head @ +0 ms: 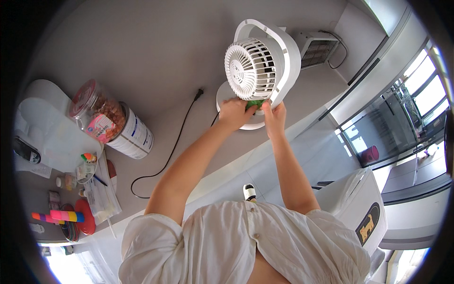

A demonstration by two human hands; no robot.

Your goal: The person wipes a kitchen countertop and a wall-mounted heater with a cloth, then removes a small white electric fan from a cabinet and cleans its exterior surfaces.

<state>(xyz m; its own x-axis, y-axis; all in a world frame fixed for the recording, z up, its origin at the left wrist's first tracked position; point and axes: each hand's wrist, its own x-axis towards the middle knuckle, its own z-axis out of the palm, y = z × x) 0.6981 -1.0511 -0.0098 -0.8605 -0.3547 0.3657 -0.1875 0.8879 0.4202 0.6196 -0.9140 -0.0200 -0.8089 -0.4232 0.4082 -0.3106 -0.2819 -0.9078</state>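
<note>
A white desk fan [250,69] with a round slatted grille and a loop-shaped frame stands before me on its round base [252,125]. Just under the grille, a crumpled green item [255,103], apparently a cloth, lies between my hands. My left hand [234,113] grips its left end, thumb over it and fingers partly hidden. My right hand [275,119] is closed around the lower end of the fan's frame, its thumb close to the green item's right end. Most of the green item is covered by my fingers and the grille.
A black power cord [173,152] with a plug curves over the grey counter [170,49]. Left stand a red-lidded snack jar [103,117], a white can [136,136] and stacking rings [84,216]. A small heater [317,49] sits behind the fan. A white bin-like box [354,198] is at right.
</note>
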